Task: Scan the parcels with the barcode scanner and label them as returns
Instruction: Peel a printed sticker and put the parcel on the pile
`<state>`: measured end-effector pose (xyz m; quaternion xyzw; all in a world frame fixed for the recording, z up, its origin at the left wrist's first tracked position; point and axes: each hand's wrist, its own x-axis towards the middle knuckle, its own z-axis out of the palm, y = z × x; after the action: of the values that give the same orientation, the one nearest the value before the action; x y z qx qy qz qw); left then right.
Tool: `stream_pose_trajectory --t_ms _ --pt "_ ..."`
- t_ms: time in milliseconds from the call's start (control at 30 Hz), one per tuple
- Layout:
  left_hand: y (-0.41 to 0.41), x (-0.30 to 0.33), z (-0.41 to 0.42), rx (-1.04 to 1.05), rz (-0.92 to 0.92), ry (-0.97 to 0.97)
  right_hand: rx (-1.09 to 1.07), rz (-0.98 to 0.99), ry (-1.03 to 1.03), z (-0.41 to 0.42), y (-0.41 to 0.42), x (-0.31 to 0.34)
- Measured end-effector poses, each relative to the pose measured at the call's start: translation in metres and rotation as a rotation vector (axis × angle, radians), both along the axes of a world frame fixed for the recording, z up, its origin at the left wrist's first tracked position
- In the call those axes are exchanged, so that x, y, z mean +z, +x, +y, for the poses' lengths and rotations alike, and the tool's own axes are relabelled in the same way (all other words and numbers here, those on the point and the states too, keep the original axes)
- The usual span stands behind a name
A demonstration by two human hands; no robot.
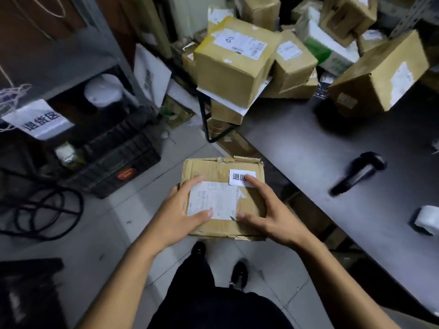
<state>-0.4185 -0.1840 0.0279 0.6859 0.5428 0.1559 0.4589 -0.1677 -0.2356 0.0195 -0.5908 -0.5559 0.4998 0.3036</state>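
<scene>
Dark trousers (202, 293) and two black shoes (239, 273) fill the bottom of the view, standing on a grey tiled floor (99, 233). To the right runs a long dark table (320, 148), and past its far end rises a heap of cardboard boxes (237, 65), most with white shipping slips, some tilted against each other. On the left stands a metal shelf (78, 67) with a white paper sign (40, 119) hanging from it, and below it sits a black plastic crate (118, 162), with black cable (47, 212) looped on the floor beside it.

Held out over the floor, just left of the table edge, is the parcel (221, 198), a flat, worn cardboard box with torn edges. Both hands clamp it from the sides. The left hand (180, 210) grips the left edge, thumb lying across the white shipping label (213, 200) on top, fingers going round the side. The right hand (268, 210) grips the right edge, thumb on the top near the label's torn corner, forefinger stretched forward with its tip pressing on a small white return sticker (238, 176) at the parcel's far right corner.

On the table, well apart from the parcel, lies the black barcode scanner (358, 172), blurred, untouched. Nearer the table's right edge sits a small white roll (427, 219); I cannot tell what it holds.
</scene>
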Motion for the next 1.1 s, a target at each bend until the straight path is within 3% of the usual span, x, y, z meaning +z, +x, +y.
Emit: stream_pose_trajectory --t_ms 333,667,1100 --pt "-0.17 -0.009 -0.011 0.317 -0.084 -0.021 0.328 -0.007 -0.015 0.071 -0.162 -0.009" --pt "-0.331 -0.028 0.009 0.515 -0.165 -0.025 0.466 0.053 -0.039 0.129 -0.337 -0.029" --pt "-0.415 -0.069 0.158 0.684 -0.14 -0.091 0.541 0.084 -0.141 0.3 -0.441 -0.069"
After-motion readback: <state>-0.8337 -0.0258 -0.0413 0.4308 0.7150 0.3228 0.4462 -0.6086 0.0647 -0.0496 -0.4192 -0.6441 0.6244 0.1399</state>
